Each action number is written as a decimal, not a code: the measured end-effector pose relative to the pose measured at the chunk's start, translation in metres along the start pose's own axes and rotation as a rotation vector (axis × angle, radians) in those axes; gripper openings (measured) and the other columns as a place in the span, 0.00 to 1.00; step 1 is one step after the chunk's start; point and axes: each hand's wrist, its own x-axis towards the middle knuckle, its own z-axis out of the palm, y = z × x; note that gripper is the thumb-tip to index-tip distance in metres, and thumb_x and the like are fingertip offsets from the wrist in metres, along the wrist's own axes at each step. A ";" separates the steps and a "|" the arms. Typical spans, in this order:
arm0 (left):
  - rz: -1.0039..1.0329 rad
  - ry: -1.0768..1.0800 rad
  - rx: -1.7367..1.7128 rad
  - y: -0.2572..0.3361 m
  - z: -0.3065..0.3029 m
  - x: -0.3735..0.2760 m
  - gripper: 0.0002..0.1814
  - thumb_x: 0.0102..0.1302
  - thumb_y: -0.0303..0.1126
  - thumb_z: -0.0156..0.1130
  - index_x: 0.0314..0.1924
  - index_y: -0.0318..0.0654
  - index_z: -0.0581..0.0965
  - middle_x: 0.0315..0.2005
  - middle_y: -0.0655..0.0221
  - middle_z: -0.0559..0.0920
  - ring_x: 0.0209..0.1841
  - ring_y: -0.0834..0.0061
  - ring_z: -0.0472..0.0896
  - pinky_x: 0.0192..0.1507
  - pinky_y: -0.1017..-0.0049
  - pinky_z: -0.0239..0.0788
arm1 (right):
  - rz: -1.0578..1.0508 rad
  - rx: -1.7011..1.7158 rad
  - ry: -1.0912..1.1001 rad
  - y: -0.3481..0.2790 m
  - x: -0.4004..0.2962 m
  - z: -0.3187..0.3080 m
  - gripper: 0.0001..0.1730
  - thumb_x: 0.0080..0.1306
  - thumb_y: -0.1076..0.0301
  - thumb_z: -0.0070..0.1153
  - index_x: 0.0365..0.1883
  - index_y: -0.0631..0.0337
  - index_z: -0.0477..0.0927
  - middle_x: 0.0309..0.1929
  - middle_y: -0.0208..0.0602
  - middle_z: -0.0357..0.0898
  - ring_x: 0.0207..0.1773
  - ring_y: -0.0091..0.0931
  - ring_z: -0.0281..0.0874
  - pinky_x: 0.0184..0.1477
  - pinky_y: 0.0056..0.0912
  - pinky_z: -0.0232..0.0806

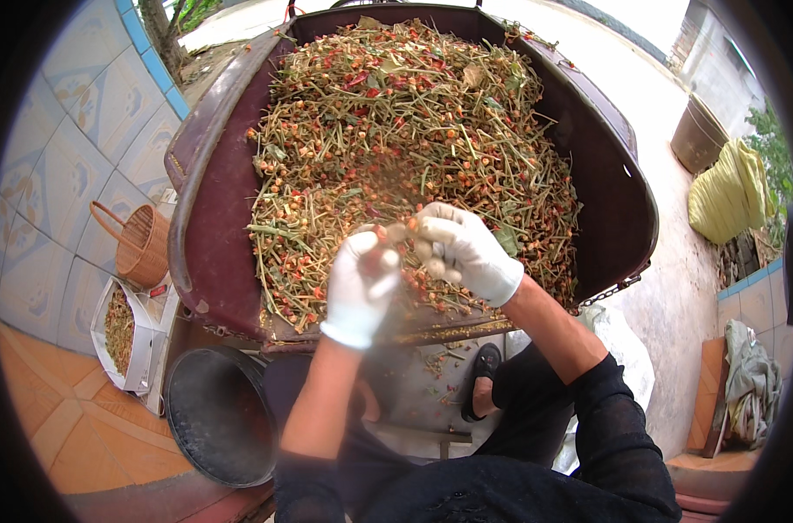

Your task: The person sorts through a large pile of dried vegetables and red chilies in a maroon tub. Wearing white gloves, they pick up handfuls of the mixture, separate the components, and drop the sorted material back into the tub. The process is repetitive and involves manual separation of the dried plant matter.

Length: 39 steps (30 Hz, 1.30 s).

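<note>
A thick heap of dried pepper stems and caps point(403, 124), mixed with red pepper bits and dry leaves, fills a maroon metal cart bed point(223, 261). Over the near part of this heap my two hands, in white gloves, meet almost fingertip to fingertip. My left hand point(364, 287) is curled around small reddish pepper pieces, blurred by motion. My right hand point(471, 252) pinches a small orange pepper cap point(411, 224) between thumb and fingers. What lies deeper inside either palm is hidden.
Left of my legs stands a black bucket point(220, 418). Beyond it are a white box point(145, 353) holding stems and a wicker basket point(141, 252). White plastic sacking point(622, 353) lies at my right. A chain point(612, 291) hangs at the cart's right corner.
</note>
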 end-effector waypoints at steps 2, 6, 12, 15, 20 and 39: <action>0.078 0.039 -0.039 0.013 -0.011 0.001 0.08 0.70 0.26 0.51 0.39 0.29 0.77 0.49 0.48 0.81 0.31 0.79 0.80 0.13 0.86 0.61 | -0.080 -0.021 0.095 -0.013 0.002 -0.006 0.10 0.71 0.62 0.53 0.42 0.59 0.76 0.25 0.22 0.75 0.18 0.11 0.69 0.14 0.11 0.53; 0.152 0.057 -0.085 0.032 -0.007 0.000 0.07 0.70 0.23 0.54 0.44 0.27 0.72 0.41 0.58 0.80 0.31 0.81 0.76 0.16 0.86 0.63 | -0.324 0.609 0.008 -0.017 0.014 -0.058 0.17 0.74 0.54 0.50 0.46 0.60 0.77 0.30 0.21 0.77 0.25 0.11 0.70 0.22 0.11 0.62; 0.206 0.111 -0.027 0.046 -0.018 0.002 0.10 0.67 0.23 0.50 0.46 0.34 0.77 0.33 0.64 0.79 0.27 0.79 0.74 0.15 0.86 0.57 | -0.130 -0.293 0.240 -0.003 0.019 -0.023 0.16 0.74 0.61 0.49 0.51 0.62 0.78 0.34 0.29 0.81 0.23 0.12 0.71 0.20 0.13 0.59; 0.225 0.186 -0.079 0.045 -0.020 0.007 0.10 0.66 0.24 0.51 0.45 0.34 0.78 0.34 0.63 0.80 0.27 0.77 0.74 0.15 0.84 0.57 | -0.496 -0.853 0.224 0.021 0.046 -0.026 0.10 0.69 0.65 0.56 0.45 0.57 0.84 0.39 0.33 0.83 0.34 0.23 0.80 0.33 0.25 0.70; 0.219 0.267 -0.050 0.050 -0.015 0.005 0.05 0.70 0.29 0.55 0.41 0.38 0.76 0.35 0.64 0.82 0.28 0.80 0.75 0.16 0.84 0.58 | -0.460 -1.608 0.207 0.024 0.098 -0.005 0.10 0.63 0.62 0.58 0.40 0.53 0.85 0.36 0.38 0.79 0.38 0.38 0.80 0.42 0.38 0.73; 0.195 0.319 0.023 0.043 -0.012 0.008 0.07 0.73 0.29 0.52 0.46 0.36 0.73 0.33 0.66 0.80 0.28 0.78 0.76 0.15 0.83 0.59 | -0.538 -1.617 0.156 0.021 0.094 -0.006 0.09 0.62 0.64 0.59 0.40 0.53 0.83 0.37 0.37 0.79 0.39 0.37 0.80 0.42 0.38 0.73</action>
